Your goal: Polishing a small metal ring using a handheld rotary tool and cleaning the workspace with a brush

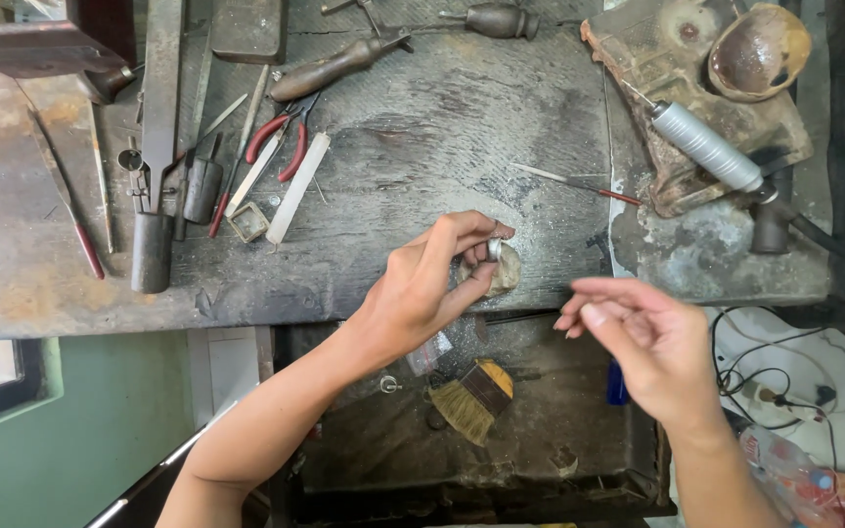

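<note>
**Bench layout**

Left hand [422, 288] pinches a small silver metal ring [494, 248] above the worn wooden bench peg [503, 269]. Right hand [643, 337] sits right of it, apart. Red-handled pliers [281, 147] lie far left; straw-bristle hand brush [471, 399] in the drawer below.

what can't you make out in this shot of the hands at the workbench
- Small silver ring, head view: left hand fingers cover most of it, so its form is unclear.
- Pale lump behind it: partly hidden by the same hand.
- Right hand: fingertips motion-blurred; whether it holds anything cannot be told.
- Grey handpiece: its tip is too small to read.
</note>
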